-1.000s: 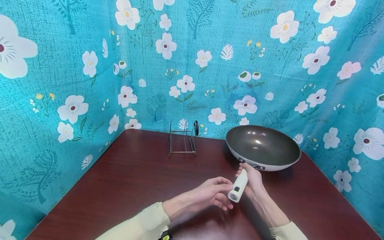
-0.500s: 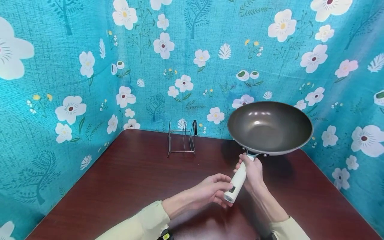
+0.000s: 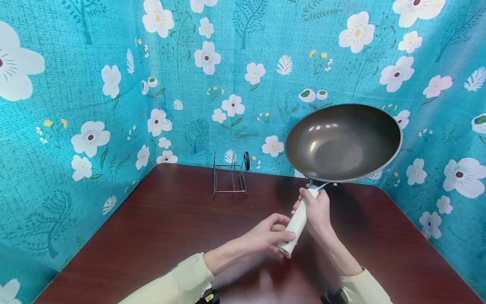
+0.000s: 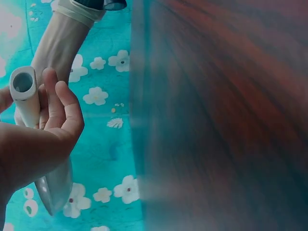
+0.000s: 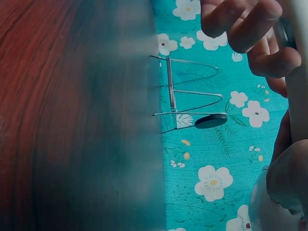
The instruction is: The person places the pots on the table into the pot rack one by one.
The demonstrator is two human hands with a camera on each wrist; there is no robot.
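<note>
A deep frying pan (image 3: 341,143) with a dark inside and a long white handle (image 3: 297,220) is raised over the right back of the table, tilted with its inside toward the head camera. My right hand (image 3: 318,209) grips the handle close to the pan. At the handle's free end my left hand (image 3: 262,237) pinches it, thumb on top and fingers beneath. The left wrist view shows the hollow handle end (image 4: 30,108) between that thumb and the fingers. Part of the handle is hidden behind the hands.
A wire rack (image 3: 229,192) with a black disc (image 3: 247,161) on its right side stands at the back middle of the dark red-brown table (image 3: 163,219). Teal flowered cloth (image 3: 235,63) hangs behind the table and along both sides.
The frying pan has risen off the table and tilted up, its far rim highest. The right hand moved up slightly with it. The left hand has come from beside the handle's end to hold it.
</note>
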